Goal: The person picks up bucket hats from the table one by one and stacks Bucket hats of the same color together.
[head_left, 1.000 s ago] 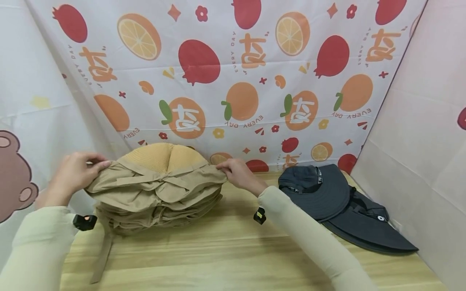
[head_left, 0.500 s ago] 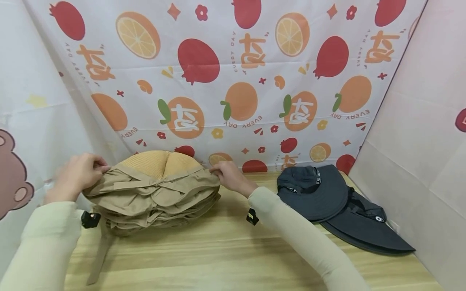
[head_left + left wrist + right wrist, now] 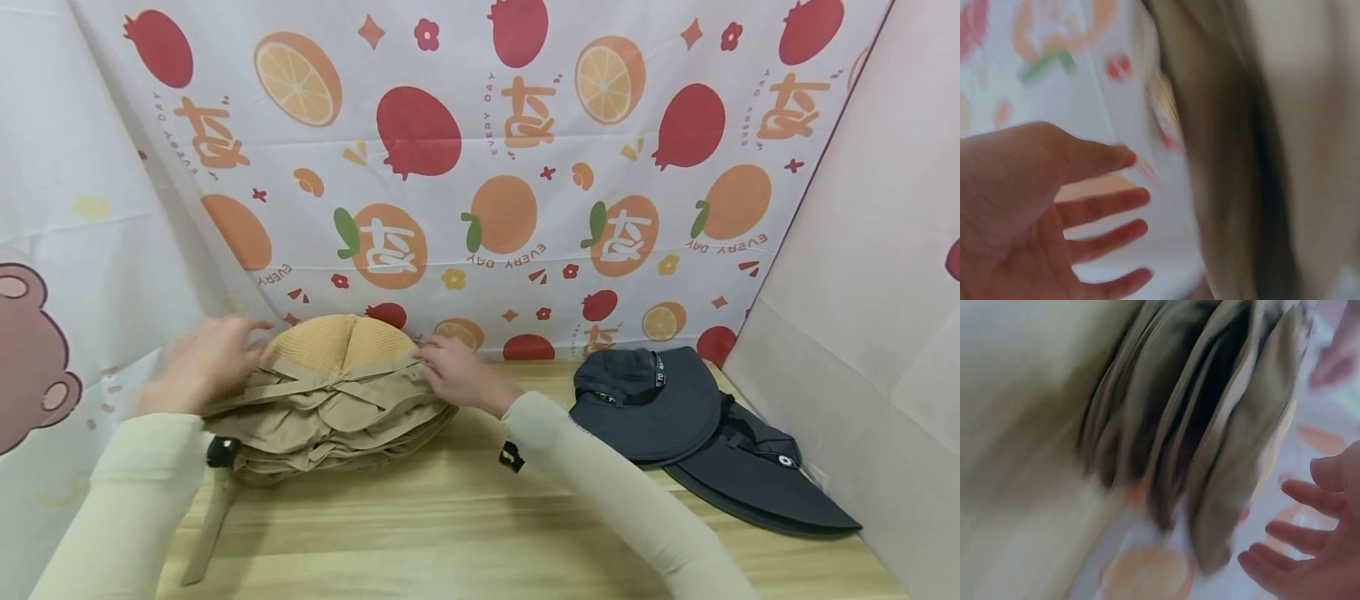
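A stack of khaki sun hats (image 3: 330, 433) stands on the left of the table, a yellow mesh crown (image 3: 318, 342) rising at its back and a fabric tie knotted across its front. My left hand (image 3: 206, 362) is at the stack's left edge; in the left wrist view that hand (image 3: 1029, 206) has its fingers spread, apart from the blurred khaki fabric (image 3: 1222, 125). At the right edge is my right hand (image 3: 468, 375). From the right wrist, the right hand (image 3: 1316, 544) shows loose, separated fingers beside the layered brims (image 3: 1210, 419), holding nothing.
Dark hats lie on the right: one with a rounded brim (image 3: 675, 425) overlaps another with a pointed brim (image 3: 765, 492). A khaki strap (image 3: 206, 533) trails toward the table's front. Fruit-print cloth (image 3: 480, 125) hangs behind, and pale cloth walls flank both sides.
Both hands held the top hat's brim edges, and the hat was lowered onto the stack. Now the fingers have let go, and the left hand has moved rightward.
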`<state>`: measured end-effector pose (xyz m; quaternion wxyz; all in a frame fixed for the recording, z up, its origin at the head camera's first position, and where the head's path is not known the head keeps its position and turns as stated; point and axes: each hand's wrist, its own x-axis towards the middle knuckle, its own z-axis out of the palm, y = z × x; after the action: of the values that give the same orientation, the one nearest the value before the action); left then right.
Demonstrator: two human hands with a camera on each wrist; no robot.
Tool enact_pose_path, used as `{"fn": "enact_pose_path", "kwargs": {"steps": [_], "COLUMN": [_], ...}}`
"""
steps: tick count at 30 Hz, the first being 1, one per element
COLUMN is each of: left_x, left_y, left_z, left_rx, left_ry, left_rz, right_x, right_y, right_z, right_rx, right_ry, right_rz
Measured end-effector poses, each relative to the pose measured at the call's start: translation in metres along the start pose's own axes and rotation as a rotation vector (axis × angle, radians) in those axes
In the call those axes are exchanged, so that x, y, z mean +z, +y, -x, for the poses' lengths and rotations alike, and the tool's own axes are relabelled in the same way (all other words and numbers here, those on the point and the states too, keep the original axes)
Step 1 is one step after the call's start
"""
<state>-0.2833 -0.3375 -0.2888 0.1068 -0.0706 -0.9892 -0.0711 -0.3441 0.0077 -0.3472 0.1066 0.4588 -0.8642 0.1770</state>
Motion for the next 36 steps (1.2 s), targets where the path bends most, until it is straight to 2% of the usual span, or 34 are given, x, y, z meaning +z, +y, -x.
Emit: {"fn": "enact_pose_path", "kwargs": {"steps": [2, 4, 7, 9, 13, 19, 25, 36], "left_x": [0.005, 0.011, 0.021, 0.027, 0.039, 0.049, 0.054, 0.062], "left_y": [0.024, 0.042, 0.055, 0.053, 0.041, 0.028, 0.019, 0.004], "left_z": [-0.007, -0.013, -0.019, -0.023, -0.028, -0.031, -0.030, -0.038], "left_rx": [0.074, 0.108, 0.080, 0.042, 0.011, -0.008, -0.027, 0.037], "left_ry": [-0.006, -0.080, -0.191, -0.240, -0.287, -0.344, -0.430, -0.470], "left_rz": [-0.003, -0.001, -0.020, -0.034, -0.013, 0.023, 0.043, 0.122], "right_x": [0.005, 0.012, 0.022, 0.028, 0.040, 0.048, 0.053, 0.051], "right_y": [-0.017, -0.032, -0.047, -0.051, -0.045, -0.035, -0.035, -0.038], "right_z": [-0.005, -0.011, -0.020, -0.025, -0.032, -0.037, -0.038, -0.043], "right_rx": [0.005, 0.019, 0.090, 0.148, 0.234, 0.275, 0.303, 0.358], "right_ry": [-0.030, -0.085, -0.186, -0.243, -0.317, -0.362, -0.416, -0.448], "right_rz": [0.021, 0.046, 0.098, 0.122, 0.110, 0.073, 0.074, 0.058]}}
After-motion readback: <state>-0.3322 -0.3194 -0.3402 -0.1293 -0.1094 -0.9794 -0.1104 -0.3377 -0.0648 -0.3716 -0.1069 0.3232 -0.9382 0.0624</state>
